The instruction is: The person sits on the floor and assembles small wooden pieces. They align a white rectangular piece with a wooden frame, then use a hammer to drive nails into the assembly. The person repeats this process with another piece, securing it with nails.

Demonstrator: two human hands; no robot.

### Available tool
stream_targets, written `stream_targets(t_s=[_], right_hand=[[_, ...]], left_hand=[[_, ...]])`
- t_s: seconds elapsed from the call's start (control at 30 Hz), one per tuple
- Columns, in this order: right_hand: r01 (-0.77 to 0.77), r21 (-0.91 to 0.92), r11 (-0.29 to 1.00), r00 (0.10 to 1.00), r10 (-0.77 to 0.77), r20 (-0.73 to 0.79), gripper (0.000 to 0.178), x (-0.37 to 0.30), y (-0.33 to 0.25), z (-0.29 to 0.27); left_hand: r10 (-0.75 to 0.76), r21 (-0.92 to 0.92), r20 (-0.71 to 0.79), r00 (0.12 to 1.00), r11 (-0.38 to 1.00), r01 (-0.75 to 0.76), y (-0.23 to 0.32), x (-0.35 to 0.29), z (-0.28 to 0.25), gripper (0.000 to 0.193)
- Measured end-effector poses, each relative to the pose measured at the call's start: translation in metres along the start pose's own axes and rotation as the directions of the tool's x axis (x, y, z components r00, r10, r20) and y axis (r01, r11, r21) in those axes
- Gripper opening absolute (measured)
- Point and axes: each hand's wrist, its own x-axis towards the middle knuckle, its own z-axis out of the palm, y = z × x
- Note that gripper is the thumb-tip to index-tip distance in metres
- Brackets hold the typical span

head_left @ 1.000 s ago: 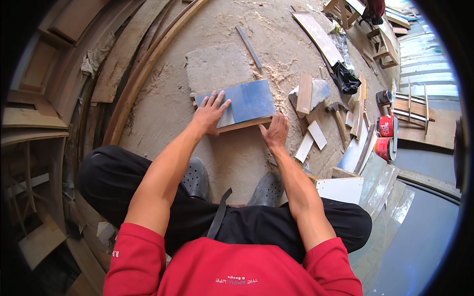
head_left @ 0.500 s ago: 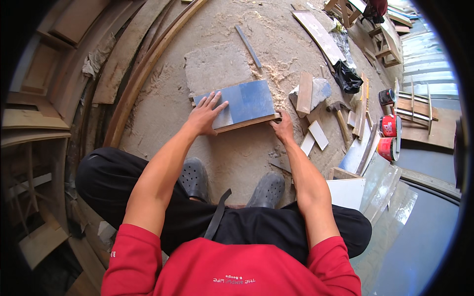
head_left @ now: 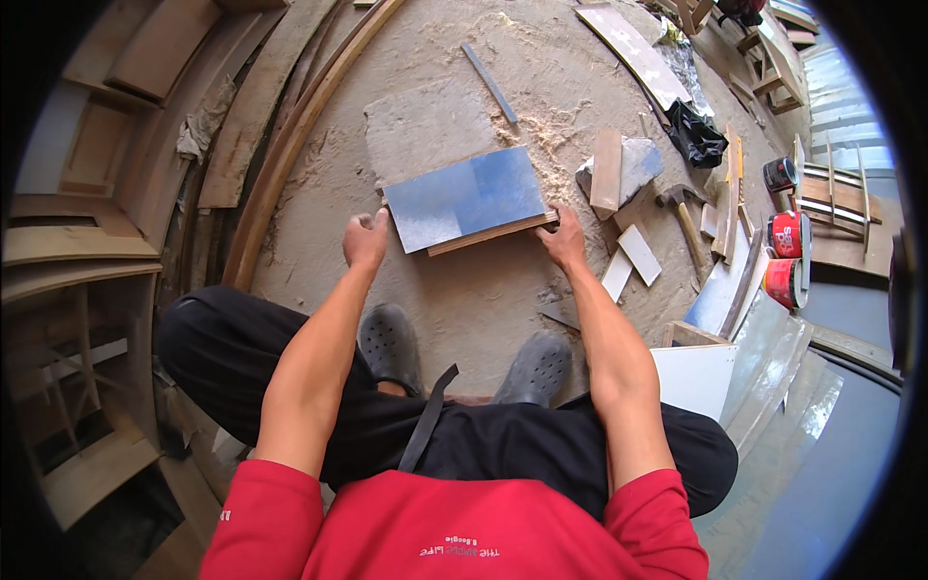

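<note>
A rectangular wooden panel with a blue-grey top face lies slightly tilted before me, its layered wood edge facing me. My left hand is closed at the panel's left end, its fingertips partly hidden behind the edge. At the right end my right hand grips the near corner, thumb and fingers curled round the layered edge. Under the panel's far side lies a flat grey slab on the floor.
Beyond the slab lies a narrow metal bar among wood shavings. To the right are a hammer, a wood block, white offcuts, a black plastic bag and red cans. Long boards line the left.
My left hand has slid off the panel's top face to its left end. The right hand stays at the right corner, and the view has shifted slightly.
</note>
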Motion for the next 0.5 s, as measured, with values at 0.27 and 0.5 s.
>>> stream_targets(t_s=[0.27, 0.5], right_hand=[[-0.040, 0.031, 0.999, 0.999, 0.040, -0.015, 0.063, 0.002, 0.005, 0.004], [-0.022, 0.027, 0.999, 1.000, 0.022, 0.001, 0.060, -0.001, -0.006, 0.011]], left_hand=[[-0.137, -0.282, 0.395, 0.908, 0.923, 0.262, -0.007, 0.000, 0.015, 0.045], [-0.102, -0.350, 0.381, 0.919, 0.904, 0.245, -0.022, 0.005, 0.019, 0.036]])
